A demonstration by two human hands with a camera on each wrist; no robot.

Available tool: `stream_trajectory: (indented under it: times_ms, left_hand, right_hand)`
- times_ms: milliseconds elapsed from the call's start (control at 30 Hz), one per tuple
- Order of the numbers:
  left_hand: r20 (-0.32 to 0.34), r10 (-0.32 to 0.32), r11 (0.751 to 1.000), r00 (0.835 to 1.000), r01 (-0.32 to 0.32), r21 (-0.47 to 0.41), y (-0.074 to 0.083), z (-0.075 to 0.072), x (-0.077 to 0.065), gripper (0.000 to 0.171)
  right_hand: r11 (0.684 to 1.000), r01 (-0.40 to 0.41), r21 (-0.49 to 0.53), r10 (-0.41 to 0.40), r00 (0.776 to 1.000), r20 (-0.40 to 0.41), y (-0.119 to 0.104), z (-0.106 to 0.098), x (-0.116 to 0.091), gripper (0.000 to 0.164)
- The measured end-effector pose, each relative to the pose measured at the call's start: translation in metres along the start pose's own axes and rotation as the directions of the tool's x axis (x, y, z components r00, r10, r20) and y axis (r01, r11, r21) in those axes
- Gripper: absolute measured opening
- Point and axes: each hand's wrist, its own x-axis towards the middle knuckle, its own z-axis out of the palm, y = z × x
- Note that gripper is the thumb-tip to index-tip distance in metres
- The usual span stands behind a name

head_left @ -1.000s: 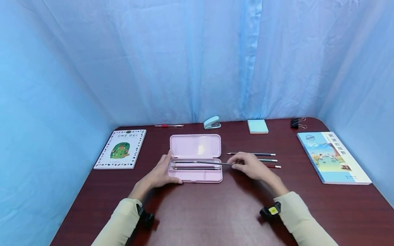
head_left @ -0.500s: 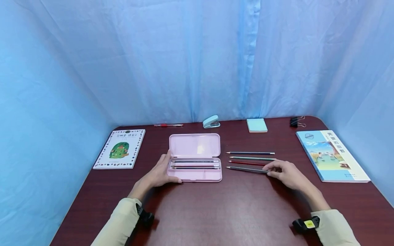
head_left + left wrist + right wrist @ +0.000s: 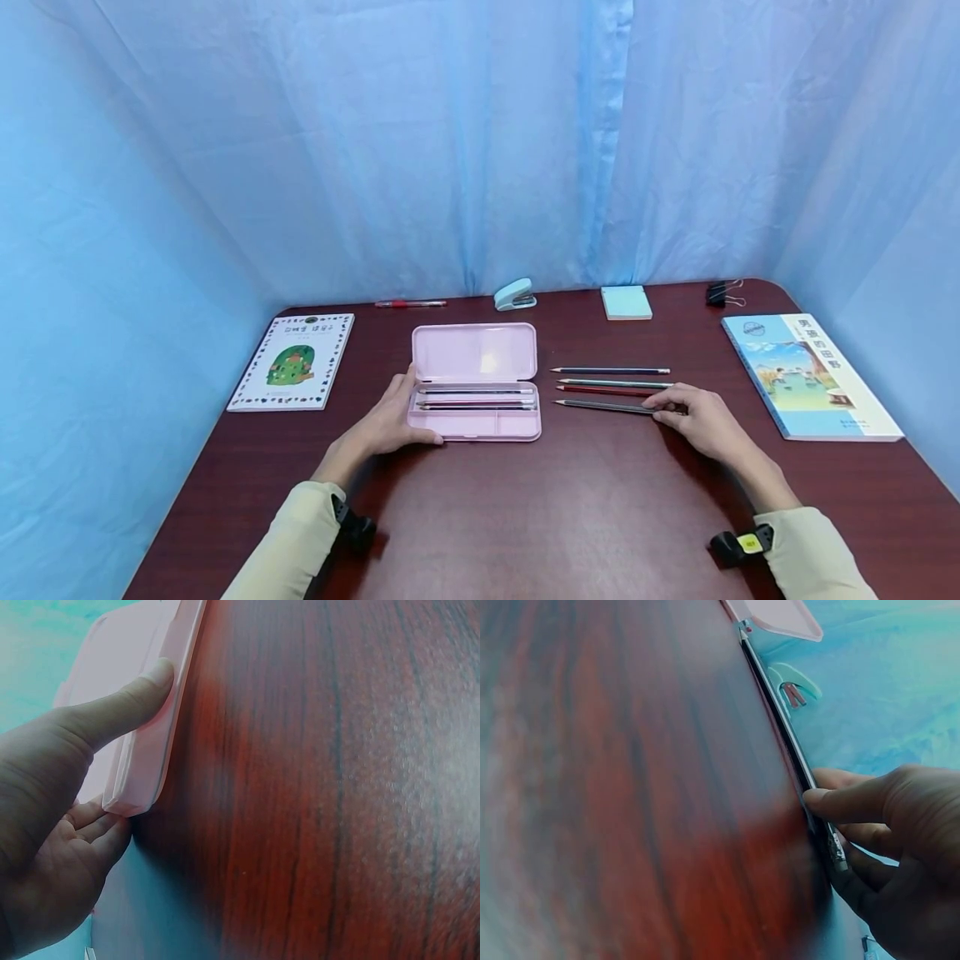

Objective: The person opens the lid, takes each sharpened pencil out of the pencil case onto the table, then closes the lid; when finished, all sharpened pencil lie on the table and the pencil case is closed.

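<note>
A pink pencil case (image 3: 459,430) lies with its lid up in the middle of the table, several pencils (image 3: 476,406) in its long compartment. My left hand (image 3: 387,422) holds the case's near left corner. In the left wrist view the thumb (image 3: 131,709) lies along the front edge and the other fingers touch the side. To the right, my right hand (image 3: 697,417) pinches a dark striped pencil (image 3: 603,406) close to its eraser end, the tip pointing at the case. Just beyond it lie a red pencil (image 3: 600,389), a green pencil (image 3: 611,382) and a dark blue pencil (image 3: 611,370).
Along the back edge are a red pen (image 3: 411,303), a mint stapler (image 3: 515,295), a sticky-note pad (image 3: 627,302) and a black binder clip (image 3: 724,293). A white book (image 3: 294,362) lies at left, a thicker book (image 3: 813,379) at right. Blue curtains (image 3: 480,150) surround the table.
My right hand has moved right, bringing the dark striped pencil from above the case to beside the other loose pencils, then slightly nearer to them. The left hand has stayed on the case.
</note>
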Motion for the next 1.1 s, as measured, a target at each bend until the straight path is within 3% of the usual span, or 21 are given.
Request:
stream_trajectory:
  times_ms: [467, 800, 1100]
  left_hand:
    - [0.010, -0.021, 1.000, 1.000, 0.021, 0.002, 0.000, -0.002, 0.001, 0.126]
    - [0.006, -0.024, 1.000, 1.000, 0.024, 0.002, -0.001, -0.002, 0.000, 0.126]
    - [0.004, -0.021, 1.000, 1.000, 0.021, 0.002, 0.001, 0.000, 0.000, 0.125]
  right_hand:
    - [0.998, 0.057, -0.032, -0.058, 0.998, -0.036, -0.008, -0.001, 0.009, 0.019]
    - [0.976, 0.199, 0.088, -0.199, 0.980, -0.015, -0.065, 0.024, 0.050, 0.020]
    - [0.960, 0.251, 0.123, -0.266, 0.956, 0.122, -0.120, 0.064, 0.074, 0.019]
